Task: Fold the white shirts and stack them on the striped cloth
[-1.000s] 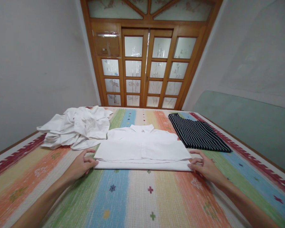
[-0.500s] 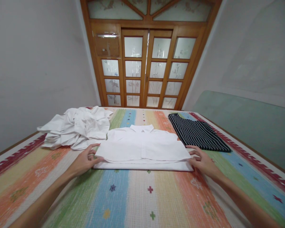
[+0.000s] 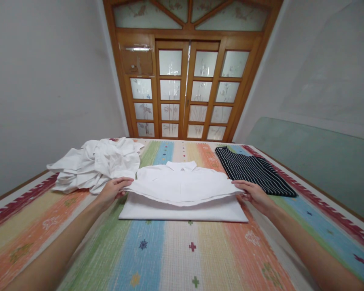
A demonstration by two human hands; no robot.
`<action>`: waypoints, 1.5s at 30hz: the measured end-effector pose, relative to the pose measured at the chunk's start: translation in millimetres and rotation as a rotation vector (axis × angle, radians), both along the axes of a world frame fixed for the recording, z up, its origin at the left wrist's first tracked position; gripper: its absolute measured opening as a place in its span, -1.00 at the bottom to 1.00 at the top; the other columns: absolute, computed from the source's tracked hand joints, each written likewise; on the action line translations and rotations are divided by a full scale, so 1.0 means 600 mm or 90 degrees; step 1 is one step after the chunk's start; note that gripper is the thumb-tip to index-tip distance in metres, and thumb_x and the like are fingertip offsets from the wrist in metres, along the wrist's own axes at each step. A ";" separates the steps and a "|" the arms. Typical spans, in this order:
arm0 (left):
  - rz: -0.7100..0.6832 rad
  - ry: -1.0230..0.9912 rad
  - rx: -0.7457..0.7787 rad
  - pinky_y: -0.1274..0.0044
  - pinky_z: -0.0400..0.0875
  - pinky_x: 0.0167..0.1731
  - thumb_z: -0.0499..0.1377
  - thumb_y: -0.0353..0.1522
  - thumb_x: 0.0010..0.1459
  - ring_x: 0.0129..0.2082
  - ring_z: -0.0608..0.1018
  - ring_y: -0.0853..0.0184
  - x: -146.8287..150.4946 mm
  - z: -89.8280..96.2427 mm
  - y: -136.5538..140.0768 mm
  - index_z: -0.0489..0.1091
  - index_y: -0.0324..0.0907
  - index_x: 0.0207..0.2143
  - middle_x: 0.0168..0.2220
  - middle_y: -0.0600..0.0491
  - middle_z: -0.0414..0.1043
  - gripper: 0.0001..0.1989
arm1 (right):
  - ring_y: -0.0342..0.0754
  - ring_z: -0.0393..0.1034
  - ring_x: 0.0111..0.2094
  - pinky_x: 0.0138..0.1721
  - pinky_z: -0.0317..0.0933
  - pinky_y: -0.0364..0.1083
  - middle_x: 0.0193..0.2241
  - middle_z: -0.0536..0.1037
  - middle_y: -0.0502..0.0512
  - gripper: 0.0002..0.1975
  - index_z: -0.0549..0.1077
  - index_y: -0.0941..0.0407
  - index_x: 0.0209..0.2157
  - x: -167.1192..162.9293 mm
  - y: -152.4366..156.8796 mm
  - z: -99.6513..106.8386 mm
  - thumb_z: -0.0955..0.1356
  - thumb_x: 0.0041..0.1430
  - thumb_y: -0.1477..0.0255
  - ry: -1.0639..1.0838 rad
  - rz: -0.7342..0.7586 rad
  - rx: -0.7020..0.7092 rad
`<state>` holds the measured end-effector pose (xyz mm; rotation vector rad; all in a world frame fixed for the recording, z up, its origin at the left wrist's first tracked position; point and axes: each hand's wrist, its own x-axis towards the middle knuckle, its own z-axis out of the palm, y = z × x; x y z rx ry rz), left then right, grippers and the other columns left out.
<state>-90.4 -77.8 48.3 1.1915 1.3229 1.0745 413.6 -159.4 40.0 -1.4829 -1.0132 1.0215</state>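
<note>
A white collared shirt [image 3: 182, 210] lies partly folded on the striped cloth, its collar pointing away from me. My left hand [image 3: 113, 190] pinches the left corner of the shirt's upper flap. On the other side my right hand [image 3: 255, 196] grips the flap's right corner between thumb and fingers. Between the two hands the flap's near edge sags in a curve, raised off the layer below. That lower folded layer rests flat on the cloth.
A crumpled heap of white garments [image 3: 100, 163] sits at the left. At the right lies a folded black garment with white stripes [image 3: 255, 171]. The colourful striped cloth [image 3: 178, 258] covers the surface. Beyond stand wooden doors with glass panes [image 3: 186, 89].
Both hands have closed on the flap's corners and lifted them, moving slightly inward and away from me. More of the shirt's lower layer now shows in front.
</note>
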 end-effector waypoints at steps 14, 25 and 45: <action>0.066 -0.249 -0.026 0.44 0.61 -0.28 0.19 -0.43 0.05 -0.13 0.60 0.16 0.066 -0.003 0.039 0.37 -0.24 -0.06 0.08 -0.18 0.39 -0.65 | 0.14 0.52 -0.09 -0.13 0.47 0.08 -0.04 0.50 0.21 -0.87 0.35 0.06 -0.31 -0.032 0.070 0.011 0.32 0.07 0.35 0.181 -0.006 0.039; -0.020 -0.077 -0.002 0.47 0.55 -0.43 0.30 -0.46 0.03 -0.46 0.62 0.25 0.106 -0.020 0.059 -0.31 -0.22 0.35 -0.43 0.02 0.56 0.01 | 0.00 0.56 -0.44 -0.37 0.48 -0.05 -0.43 0.60 0.04 -0.24 0.06 0.03 0.19 -0.076 0.092 -0.003 0.43 -0.01 0.43 0.062 0.080 -0.001; -0.318 0.665 0.376 0.22 -0.03 0.31 -0.12 -0.18 0.31 0.35 0.07 0.11 0.142 -0.097 0.126 0.21 -0.33 0.23 0.32 -0.18 0.07 -0.43 | 0.13 0.03 0.32 0.32 -0.11 0.19 0.26 0.26 0.24 -0.43 0.30 0.14 0.22 -0.082 0.176 -0.109 0.21 0.24 0.18 -0.592 0.217 0.174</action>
